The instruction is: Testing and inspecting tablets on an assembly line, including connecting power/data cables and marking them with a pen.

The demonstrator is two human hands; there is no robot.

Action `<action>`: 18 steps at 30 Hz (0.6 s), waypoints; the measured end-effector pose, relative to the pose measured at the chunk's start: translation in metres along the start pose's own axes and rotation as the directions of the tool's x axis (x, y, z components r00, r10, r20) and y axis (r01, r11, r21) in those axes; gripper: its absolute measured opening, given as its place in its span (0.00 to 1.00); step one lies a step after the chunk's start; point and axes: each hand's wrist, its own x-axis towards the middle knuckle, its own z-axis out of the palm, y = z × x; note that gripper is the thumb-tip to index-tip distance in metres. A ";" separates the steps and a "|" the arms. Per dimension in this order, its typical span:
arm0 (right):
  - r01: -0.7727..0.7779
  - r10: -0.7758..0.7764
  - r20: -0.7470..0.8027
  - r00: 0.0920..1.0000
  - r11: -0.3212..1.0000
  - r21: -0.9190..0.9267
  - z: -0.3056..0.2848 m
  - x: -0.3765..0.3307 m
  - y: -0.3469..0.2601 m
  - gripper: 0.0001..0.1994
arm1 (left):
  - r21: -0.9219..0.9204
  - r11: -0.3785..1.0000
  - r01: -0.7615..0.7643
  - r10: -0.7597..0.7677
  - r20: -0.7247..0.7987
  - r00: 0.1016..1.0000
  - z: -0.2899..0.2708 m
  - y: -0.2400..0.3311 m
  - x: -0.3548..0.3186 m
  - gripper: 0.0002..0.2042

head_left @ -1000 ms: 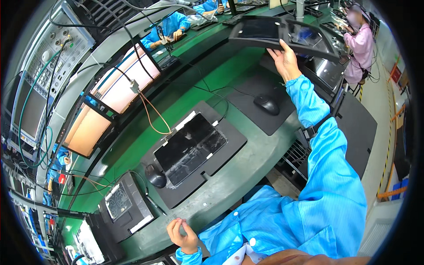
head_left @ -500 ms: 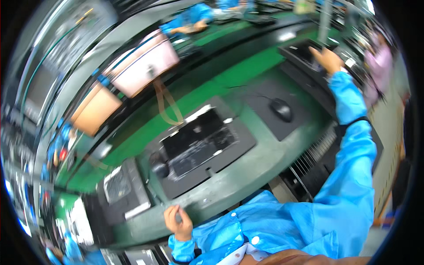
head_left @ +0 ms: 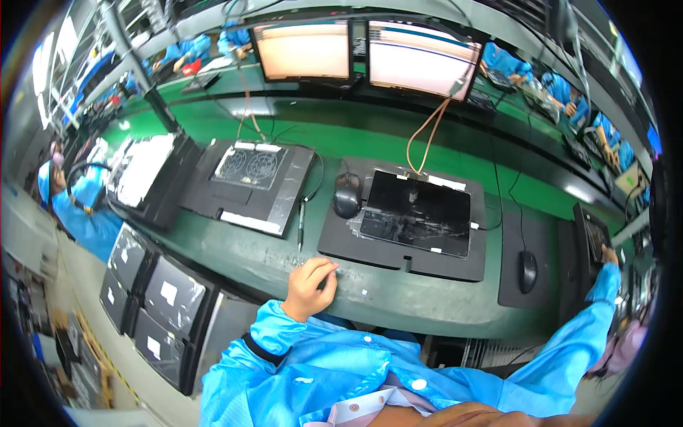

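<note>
My left hand [head_left: 311, 286] hovers over the near edge of the green bench, fingers curled in loosely and nothing visible in them. Beyond it a black pen [head_left: 301, 226] lies on the bench. At the far right my right hand [head_left: 609, 255] grips the near right edge of a dark flat panel [head_left: 593, 233], its fingers partly hidden. That panel is at a stack of black foam trays [head_left: 567, 274]. In front of me a black tablet-like screen [head_left: 420, 213] lies on a black foam pad [head_left: 341, 245], with white tabs at its edges and a cable at its top.
A black mouse [head_left: 348, 195] sits left of the screen, another mouse [head_left: 527, 271] on a dark mat [head_left: 509, 277]. Left stands a foam fixture [head_left: 277, 206] with a clear patterned plate [head_left: 247, 168]. Two monitors [head_left: 302, 51] hang behind. Stacked black trays [head_left: 167, 295] stand lower left; a co-worker [head_left: 85, 213] is beyond.
My view has swung right and levelled out. My right hand remains at the far-right trays, now at the panel's near edge. My left hand stays curled over the bench edge.
</note>
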 end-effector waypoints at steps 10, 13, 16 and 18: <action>0.112 -0.395 0.169 0.903 0.597 0.794 -0.101 -0.271 -0.105 0.26 | -0.487 0.764 0.423 -0.250 0.382 0.890 -0.015 0.036 0.007 0.17; 0.203 -0.592 0.293 0.751 0.629 0.751 -0.076 -0.464 -0.129 0.24 | -0.653 0.409 0.638 -0.147 0.643 0.752 -0.011 0.051 0.021 0.34; 0.036 -0.639 0.448 0.625 0.598 0.801 0.017 -0.624 -0.146 0.20 | -0.559 -0.323 0.764 0.172 0.759 0.628 -0.007 0.063 0.030 0.51; 0.013 -0.686 0.660 0.307 0.697 0.717 0.070 -0.711 -0.156 0.18 | -0.530 -0.424 0.734 0.211 0.731 0.650 -0.018 0.064 0.024 0.52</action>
